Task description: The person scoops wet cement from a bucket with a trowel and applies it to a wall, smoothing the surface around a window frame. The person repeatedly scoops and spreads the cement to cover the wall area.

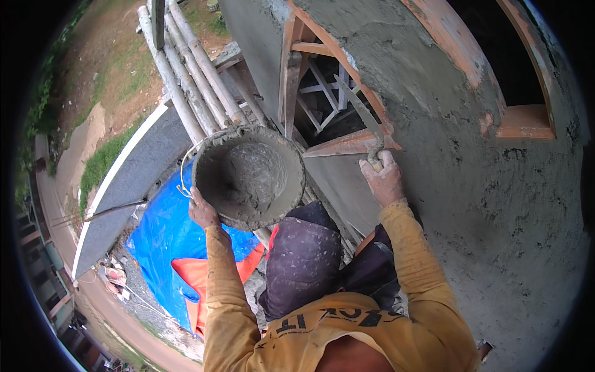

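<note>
A round bucket (294, 162) caked with grey mortar stands tilted before my knees, and its wire handle (181, 170) hangs over the left side. Some wet mortar (251, 183) lies inside on its bottom and walls. My left hand (203, 209) is closed on the bucket's near left rim. In my right hand (384, 181) is a trowel (361, 110), gripped by its handle. Its long narrow blade points up and away to the left, in front of a wooden-framed opening, and has mortar smeared on it.
Wet grey plaster covers the wall (471, 217) on my right, around a wooden window frame (525, 123) and a smaller framed opening (325, 93). Several wooden poles (192, 77) run ahead at the left. Below lie a blue tarp (164, 217) and an orange sheet (193, 276).
</note>
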Demonstrator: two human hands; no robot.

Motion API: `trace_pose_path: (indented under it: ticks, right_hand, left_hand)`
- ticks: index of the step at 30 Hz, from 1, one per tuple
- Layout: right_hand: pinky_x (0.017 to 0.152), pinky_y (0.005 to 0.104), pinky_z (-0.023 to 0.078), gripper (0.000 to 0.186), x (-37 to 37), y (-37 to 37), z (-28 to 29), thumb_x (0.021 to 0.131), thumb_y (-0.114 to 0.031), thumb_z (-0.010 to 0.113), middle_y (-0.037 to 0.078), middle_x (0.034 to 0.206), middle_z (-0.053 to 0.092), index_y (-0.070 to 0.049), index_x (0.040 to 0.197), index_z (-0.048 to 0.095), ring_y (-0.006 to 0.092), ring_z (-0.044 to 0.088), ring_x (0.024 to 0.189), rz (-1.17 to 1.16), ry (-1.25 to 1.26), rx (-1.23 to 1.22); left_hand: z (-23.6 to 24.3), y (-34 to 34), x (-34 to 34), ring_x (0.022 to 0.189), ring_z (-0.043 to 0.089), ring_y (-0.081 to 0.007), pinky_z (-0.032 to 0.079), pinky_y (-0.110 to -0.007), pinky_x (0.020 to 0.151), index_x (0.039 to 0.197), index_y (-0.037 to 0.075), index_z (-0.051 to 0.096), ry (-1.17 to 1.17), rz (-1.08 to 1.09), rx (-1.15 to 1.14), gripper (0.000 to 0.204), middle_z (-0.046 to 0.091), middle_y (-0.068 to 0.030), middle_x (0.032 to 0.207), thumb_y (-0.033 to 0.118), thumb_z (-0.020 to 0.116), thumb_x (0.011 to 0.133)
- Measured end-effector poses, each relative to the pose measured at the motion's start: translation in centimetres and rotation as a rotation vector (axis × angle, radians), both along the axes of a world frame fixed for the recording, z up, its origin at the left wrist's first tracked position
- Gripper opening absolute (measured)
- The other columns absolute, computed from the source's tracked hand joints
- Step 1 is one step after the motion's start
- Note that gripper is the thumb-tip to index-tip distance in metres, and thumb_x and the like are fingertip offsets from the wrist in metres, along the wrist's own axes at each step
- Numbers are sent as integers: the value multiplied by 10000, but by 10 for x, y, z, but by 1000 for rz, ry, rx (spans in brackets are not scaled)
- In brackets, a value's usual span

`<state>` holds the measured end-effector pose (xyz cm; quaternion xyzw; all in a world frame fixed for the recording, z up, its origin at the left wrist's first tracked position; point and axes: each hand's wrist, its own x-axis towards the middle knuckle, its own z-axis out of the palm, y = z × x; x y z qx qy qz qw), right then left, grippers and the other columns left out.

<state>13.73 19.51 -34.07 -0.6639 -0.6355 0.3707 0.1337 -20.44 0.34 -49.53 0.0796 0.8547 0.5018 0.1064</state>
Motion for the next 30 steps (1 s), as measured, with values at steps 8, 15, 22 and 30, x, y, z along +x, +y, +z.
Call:
trace_pose_path:
  ticks: [8, 15, 22, 30]
  right_hand:
    - [631, 299, 469, 417, 23, 21, 45, 798, -256, 627, 137, 782, 597, 92, 1017, 556, 169, 558, 688, -85, 206, 82]
    - [651, 295, 463, 372, 70, -38, 66, 845, -199, 582, 107, 910, 587, 64, 1102, 523, 126, 541, 723, -68, 138, 192]
    - [765, 426, 446, 374, -52, 63, 27, 852, -283, 593, 233, 938, 581, 20, 1052, 504, 391, 569, 869, 231, -55, 572]
    - [787, 464, 441, 370, -89, 64, 11, 862, -361, 527, 245, 977, 599, -7, 967, 525, 391, 574, 948, 293, -151, 384]
  left_hand:
    - [-5, 0, 2, 635, 441, -151, 393, -353, 591, 819, -93, 605, -31, 35, 62, 534, 590, -113, 694, 420, 501, 923]
    - [8, 0, 5, 638, 452, -150, 398, -338, 595, 824, -89, 609, -56, 42, 14, 531, 580, -103, 693, 420, 499, 925]
    - [-7, -1, -4, 659, 479, -162, 409, -352, 619, 855, -96, 609, -72, 16, 48, 529, 617, -136, 741, 414, 492, 928]
    - [-7, -6, 0, 650, 474, -165, 405, -355, 606, 842, -97, 607, -121, 64, 58, 523, 609, -153, 725, 408, 497, 925]
